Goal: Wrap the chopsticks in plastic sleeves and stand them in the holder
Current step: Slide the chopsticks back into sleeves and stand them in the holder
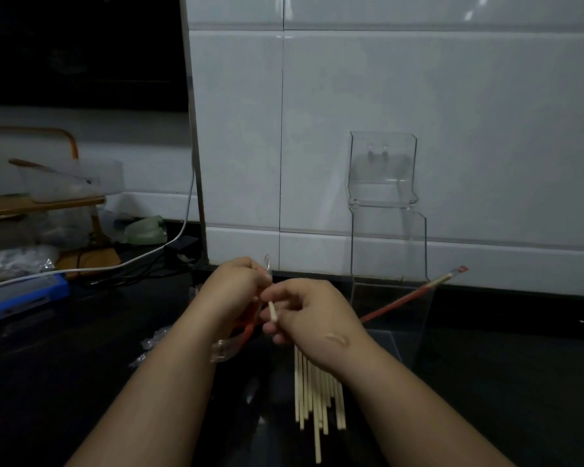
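There is room to pass over the dark counter (513, 372) right of the clear holder (389, 254). Loose chopsticks (317, 399) lie before it; cables (122, 263) crowd the left.

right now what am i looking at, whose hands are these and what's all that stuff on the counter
There is no machine here. One camera worn on a person's head looks down at their two bare hands. The left hand holds a clear plastic sleeve with red on it. The right hand pinches the tip of a pale chopstick, right next to the sleeve. Below the hands, a bundle of bare chopsticks lies on the dark counter. Against the white tiled wall stands a clear holder, and a red-sleeved chopstick slants across its lower part. At the left lie a white cable and a blue item that is too dim to name.
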Demonstrator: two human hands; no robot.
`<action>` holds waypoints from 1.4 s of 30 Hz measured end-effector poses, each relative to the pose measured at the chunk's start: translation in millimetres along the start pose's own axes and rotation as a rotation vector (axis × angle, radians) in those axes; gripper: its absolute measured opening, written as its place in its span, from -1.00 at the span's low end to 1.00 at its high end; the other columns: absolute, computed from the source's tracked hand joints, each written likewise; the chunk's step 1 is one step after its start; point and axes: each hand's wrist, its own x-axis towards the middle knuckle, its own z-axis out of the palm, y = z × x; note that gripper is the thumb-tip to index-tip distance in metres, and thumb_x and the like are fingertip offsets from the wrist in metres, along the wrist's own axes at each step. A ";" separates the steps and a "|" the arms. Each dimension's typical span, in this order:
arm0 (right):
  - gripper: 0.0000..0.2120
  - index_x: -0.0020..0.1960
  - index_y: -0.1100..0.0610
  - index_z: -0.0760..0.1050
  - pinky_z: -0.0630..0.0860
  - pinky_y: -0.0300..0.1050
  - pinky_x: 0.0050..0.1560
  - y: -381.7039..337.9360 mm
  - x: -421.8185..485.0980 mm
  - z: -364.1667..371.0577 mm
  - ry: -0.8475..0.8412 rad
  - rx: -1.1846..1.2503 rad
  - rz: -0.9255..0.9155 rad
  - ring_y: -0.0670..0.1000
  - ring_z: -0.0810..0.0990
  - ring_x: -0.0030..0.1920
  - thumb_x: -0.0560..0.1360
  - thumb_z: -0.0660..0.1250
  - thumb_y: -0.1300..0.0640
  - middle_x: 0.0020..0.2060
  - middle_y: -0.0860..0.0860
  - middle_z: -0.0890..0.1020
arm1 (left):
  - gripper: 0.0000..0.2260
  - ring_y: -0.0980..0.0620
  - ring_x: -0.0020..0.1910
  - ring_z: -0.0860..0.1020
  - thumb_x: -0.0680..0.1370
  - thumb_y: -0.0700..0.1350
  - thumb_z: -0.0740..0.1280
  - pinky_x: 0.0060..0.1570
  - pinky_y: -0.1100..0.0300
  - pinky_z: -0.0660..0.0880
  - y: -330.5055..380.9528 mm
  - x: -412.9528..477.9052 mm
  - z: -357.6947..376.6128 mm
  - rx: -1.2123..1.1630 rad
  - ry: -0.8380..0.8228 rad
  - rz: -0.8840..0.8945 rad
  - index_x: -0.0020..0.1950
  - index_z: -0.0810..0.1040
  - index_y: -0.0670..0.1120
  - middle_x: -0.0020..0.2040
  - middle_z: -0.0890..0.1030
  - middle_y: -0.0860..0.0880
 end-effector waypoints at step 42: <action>-0.78 0.00 -0.15 0.41 0.61 -0.19 -0.09 -20.9 35.2 -5.5 0.703 0.096 -0.637 -0.06 0.65 -0.15 0.63 0.21 0.19 -0.14 -0.02 0.64 | -0.68 -0.03 0.00 0.66 0.50 -0.40 0.31 0.08 0.06 0.58 -3.0 3.4 19.0 -0.089 0.162 0.268 -0.08 0.65 0.02 -0.09 0.71 -0.08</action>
